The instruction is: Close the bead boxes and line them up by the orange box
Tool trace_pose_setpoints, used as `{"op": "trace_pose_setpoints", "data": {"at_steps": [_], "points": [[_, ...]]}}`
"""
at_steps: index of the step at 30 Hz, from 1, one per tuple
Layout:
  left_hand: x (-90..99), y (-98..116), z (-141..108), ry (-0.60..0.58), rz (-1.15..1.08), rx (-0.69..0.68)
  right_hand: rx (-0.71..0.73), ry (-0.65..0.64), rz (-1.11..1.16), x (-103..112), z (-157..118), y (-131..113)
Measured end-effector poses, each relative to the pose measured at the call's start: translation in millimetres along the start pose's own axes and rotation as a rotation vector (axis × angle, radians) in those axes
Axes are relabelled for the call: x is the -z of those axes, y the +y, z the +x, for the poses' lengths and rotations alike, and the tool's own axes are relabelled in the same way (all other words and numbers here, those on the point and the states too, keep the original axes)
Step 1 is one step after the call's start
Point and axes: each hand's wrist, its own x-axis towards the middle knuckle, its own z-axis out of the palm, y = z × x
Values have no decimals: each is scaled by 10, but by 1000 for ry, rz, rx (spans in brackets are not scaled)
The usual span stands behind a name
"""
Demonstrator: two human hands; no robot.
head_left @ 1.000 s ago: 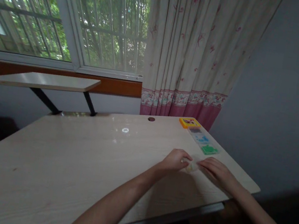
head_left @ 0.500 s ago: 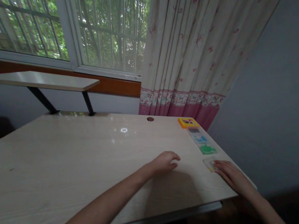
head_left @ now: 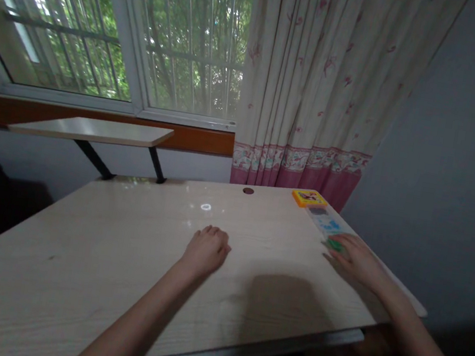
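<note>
My right hand (head_left: pixel 353 258) is at the right side of the table, its fingers and thumb closed around a clear case with green pieces (head_left: pixel 335 245), which they partly cover. Just beyond it lies a clear case with blue pieces (head_left: pixel 329 224). Behind that is a clear case with dark grey contents (head_left: pixel 317 211), and a yellow-orange box (head_left: pixel 309 198) with a picture on its lid ends the row. Near the middle of the table, my left hand (head_left: pixel 208 249) is palm down with curled fingers; nothing shows in it.
The pale wooden table (head_left: pixel 119 255) has a round cable hole (head_left: pixel 248 191) near its back edge. A raised shelf (head_left: pixel 106 131) on black legs stands at the back left. Behind hang a patterned curtain (head_left: pixel 312 94) and a barred window; a wall rises at the right.
My right hand has moved away from me, from a clear case with yellowish contents to the green one; that first case no longer shows. My left hand moved left and its fingers curled.
</note>
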Motion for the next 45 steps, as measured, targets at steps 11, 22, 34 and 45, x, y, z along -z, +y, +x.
{"op": "trace_pose_setpoints", "data": {"at_steps": [11, 22, 34, 45], "points": [[-404, -67, 265, -28, 90, 459, -328, -441, 86, -765, 1022, -1590], [-387, -172, 338, -54, 58, 374, -286, -389, 85, -882, 1030, -1525], [-389, -185, 370, -59, 59, 384, -300, -398, 80, -861, 1046, -1532], [-404, -208, 391, -68, 68, 380, -307, -379, 96, -881, 1054, -1531]]}}
